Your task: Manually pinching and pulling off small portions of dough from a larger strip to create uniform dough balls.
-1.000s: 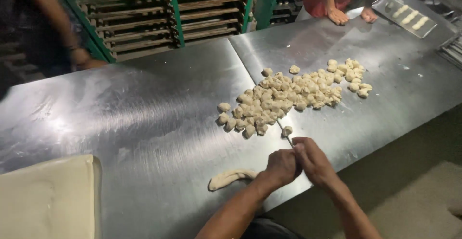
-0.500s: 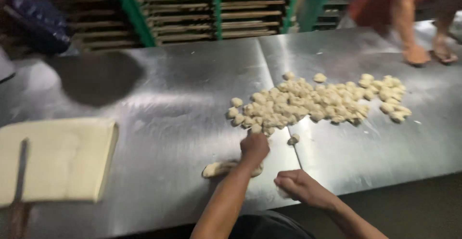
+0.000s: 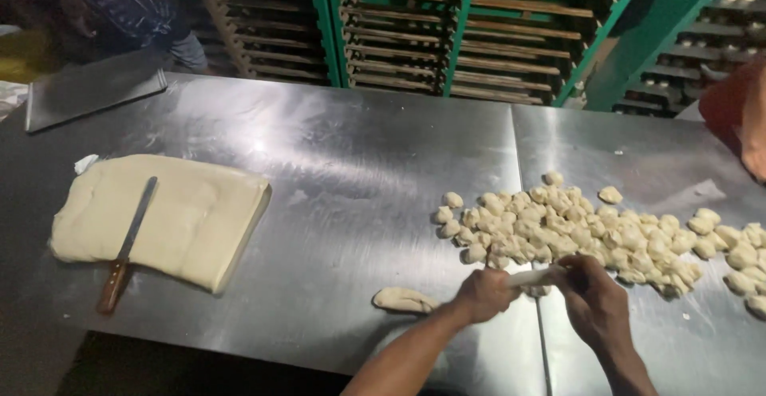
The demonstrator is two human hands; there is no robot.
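Left hand [image 3: 484, 294] and right hand [image 3: 594, 300] both clamped on a pale stretched rope of dough [image 3: 536, 277], held just above the steel counter [image 3: 359, 165] beside the heap of small dough pieces [image 3: 574, 232]. Small dough lump [image 3: 403, 299] lies left of them. Large folded dough slab [image 3: 171, 216] at far left, wooden-handled knife [image 3: 126, 248] lying on it.

A large flat slab of pale dough [image 3: 171, 216] lies on the left of a steel table [image 3: 351, 165], with a wooden-handled knife [image 3: 128, 244] resting across it. A metal tray [image 3: 92, 97] sits at the far left corner. Behind the table stand green racks [image 3: 447, 29] with wooden slats. A person in patterned clothing [image 3: 132, 9] stands at far left.
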